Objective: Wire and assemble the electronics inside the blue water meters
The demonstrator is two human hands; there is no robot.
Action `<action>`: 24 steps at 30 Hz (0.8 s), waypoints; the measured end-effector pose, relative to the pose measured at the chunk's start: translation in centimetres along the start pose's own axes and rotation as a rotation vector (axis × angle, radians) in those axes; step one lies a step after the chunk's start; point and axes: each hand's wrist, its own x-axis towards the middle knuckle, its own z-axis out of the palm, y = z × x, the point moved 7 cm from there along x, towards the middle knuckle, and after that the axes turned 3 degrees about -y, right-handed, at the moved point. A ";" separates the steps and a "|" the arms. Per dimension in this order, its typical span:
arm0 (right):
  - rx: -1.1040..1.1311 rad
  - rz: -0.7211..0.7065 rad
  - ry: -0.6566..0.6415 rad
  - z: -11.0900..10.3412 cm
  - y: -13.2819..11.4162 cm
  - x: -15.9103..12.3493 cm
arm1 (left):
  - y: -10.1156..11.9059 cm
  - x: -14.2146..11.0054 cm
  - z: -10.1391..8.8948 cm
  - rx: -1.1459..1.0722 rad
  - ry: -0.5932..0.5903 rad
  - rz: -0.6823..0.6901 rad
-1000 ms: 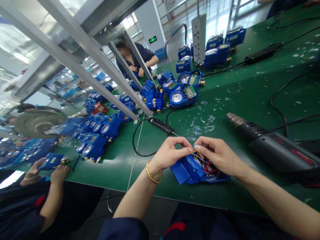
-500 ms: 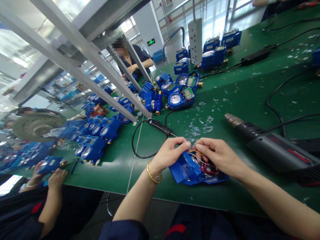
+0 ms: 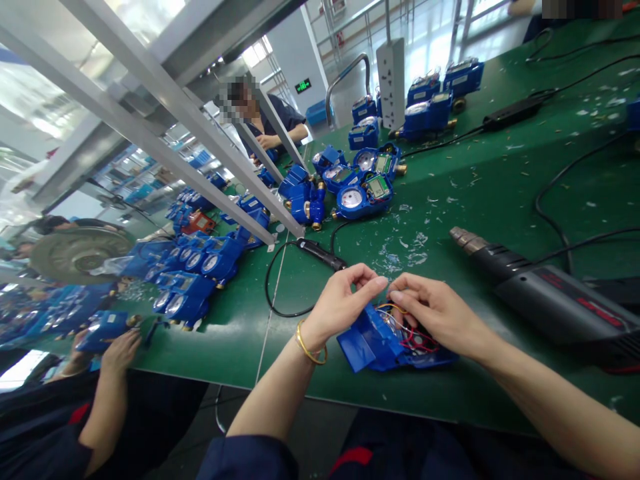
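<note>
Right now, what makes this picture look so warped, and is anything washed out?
In the head view, the wide lens seems to bend and stretch the long green workbench and tilt the grey metal bars; bright window light washes out the upper left.

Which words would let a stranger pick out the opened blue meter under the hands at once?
On the long green workbench, go to the near edge, just below the left hand and right hand. There lies a blue water meter housing, opened, with a blue flap. Unlike the closed meters with round dials farther up the bench, it shows red and yellow wires.
</note>
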 end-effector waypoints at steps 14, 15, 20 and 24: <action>0.066 0.145 -0.174 -2.3 1.7 -1.2 | -1.2 -0.4 0.3 -0.058 -0.129 -0.016; 0.085 0.143 -0.170 -2.3 1.6 -1.2 | -1.1 -0.4 0.2 -0.014 -0.114 -0.013; 0.211 0.162 -0.148 -2.1 1.6 -0.9 | 1.9 -1.7 -0.9 0.467 0.221 0.131; 0.246 0.170 -0.137 -1.9 1.8 -0.7 | 4.6 -3.5 0.9 0.732 0.335 0.298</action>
